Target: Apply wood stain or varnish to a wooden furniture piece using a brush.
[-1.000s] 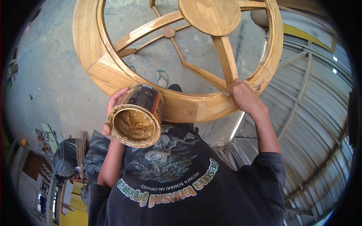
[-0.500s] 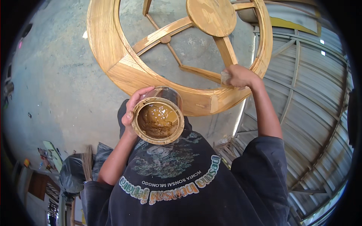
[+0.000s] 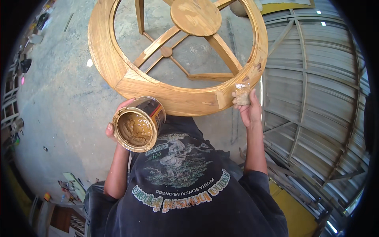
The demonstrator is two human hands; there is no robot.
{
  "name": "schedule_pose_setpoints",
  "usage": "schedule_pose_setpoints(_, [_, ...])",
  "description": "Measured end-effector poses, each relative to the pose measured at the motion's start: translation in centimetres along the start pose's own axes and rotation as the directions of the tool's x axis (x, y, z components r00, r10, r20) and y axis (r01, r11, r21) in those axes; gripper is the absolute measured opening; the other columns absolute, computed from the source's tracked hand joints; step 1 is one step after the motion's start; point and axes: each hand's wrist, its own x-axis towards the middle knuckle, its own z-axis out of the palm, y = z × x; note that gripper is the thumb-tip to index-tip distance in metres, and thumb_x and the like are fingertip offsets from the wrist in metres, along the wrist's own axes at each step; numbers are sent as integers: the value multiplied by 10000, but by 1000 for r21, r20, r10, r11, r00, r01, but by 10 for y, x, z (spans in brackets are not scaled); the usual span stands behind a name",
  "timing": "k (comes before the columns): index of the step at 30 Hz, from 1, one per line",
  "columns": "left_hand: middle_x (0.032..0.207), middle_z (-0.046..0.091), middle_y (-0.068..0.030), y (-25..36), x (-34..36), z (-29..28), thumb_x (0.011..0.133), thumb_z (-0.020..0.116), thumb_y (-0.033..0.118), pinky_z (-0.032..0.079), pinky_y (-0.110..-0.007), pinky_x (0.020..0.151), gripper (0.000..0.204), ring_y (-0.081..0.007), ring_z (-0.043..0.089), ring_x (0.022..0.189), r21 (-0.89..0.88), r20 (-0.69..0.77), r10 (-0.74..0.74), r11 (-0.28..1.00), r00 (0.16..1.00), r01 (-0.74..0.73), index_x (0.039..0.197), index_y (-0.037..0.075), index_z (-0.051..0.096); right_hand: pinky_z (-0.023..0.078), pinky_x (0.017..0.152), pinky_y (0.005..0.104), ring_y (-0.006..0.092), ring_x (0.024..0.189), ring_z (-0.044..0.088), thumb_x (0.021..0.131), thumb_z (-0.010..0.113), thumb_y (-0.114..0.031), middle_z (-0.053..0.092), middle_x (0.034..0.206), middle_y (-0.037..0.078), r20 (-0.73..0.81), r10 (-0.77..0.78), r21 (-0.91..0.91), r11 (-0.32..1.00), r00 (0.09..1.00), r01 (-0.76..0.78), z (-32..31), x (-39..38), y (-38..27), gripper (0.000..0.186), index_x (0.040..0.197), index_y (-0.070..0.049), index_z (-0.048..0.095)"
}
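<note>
My left hand (image 3: 111, 130) is closed around the side of a cylindrical can (image 3: 154, 107), which tips toward me. Thick brown paste (image 3: 136, 130) coats its inside, and more is crusted on the lip. In my right hand (image 3: 252, 112) a small, flat, paste-smeared scraper (image 3: 242, 95) is pinched between thumb and fingers. That hand is by the near right edge of a round wooden table frame (image 3: 166, 96); whether it touches is unclear. Paste-like smears (image 3: 256, 68) mark the frame's ring at right, and a paler patch (image 3: 221, 100) shows on its near side.
Spokes join the ring to a wooden disc (image 3: 195, 17) in its middle, with thin crossed stretchers below. Concrete floor (image 3: 59, 98) spreads left. A corrugated metal wall (image 3: 316, 91) stands at right. Assorted items (image 3: 71, 189) lie at lower left.
My right hand has pulled back from the ring and turned, so the scraper now shows. The can has moved left and turned. The whole view has shifted somewhat.
</note>
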Motion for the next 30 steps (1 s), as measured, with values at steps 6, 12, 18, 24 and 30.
schedule_pose_setpoints(6, [1275,495,-353,-9,-11,11,715,564,676,486,-532,985,1052,-433,559,1162,-62,-22,83,994,996,-85,1366,-117,334,515,762,320,213,882,633,966,569,-157,645,1065,166,118,33,-69,997,992,-25,9,46,-23,346,1273,-10,508])
schedule_pose_setpoints(12, [1284,505,-316,-40,-38,22,702,580,658,477,-520,1004,1039,-410,560,1160,-54,-236,244,963,941,-264,1366,-109,355,436,784,432,343,886,555,840,691,-150,528,886,160,550,300,-797,-91,780,597,68,111,-65,210,930,14,596])
schedule_pose_setpoints(18, [1277,515,-302,-108,-68,49,685,590,656,453,-529,1019,1049,-398,544,1182,-34,-447,398,888,802,-459,1355,-122,376,433,783,445,378,946,553,788,735,-134,557,945,176,547,727,-492,-123,415,862,81,155,-53,255,916,23,579])
schedule_pose_setpoints(24, [1292,502,-322,-168,-75,87,715,559,673,457,-523,1012,1061,-410,550,1176,-13,-487,484,828,727,-560,1371,-131,341,462,638,435,366,767,627,744,749,-77,640,769,189,567,798,-313,-22,205,950,95,169,-29,180,801,25,613])
schedule_pose_setpoints(30, [1267,520,-317,-182,-58,95,691,590,660,488,-466,995,1071,-379,580,1140,-75,-428,447,849,785,-524,1358,-141,342,460,671,457,394,817,617,725,769,-113,622,814,209,416,889,-387,-17,191,922,99,175,-17,251,827,35,594])
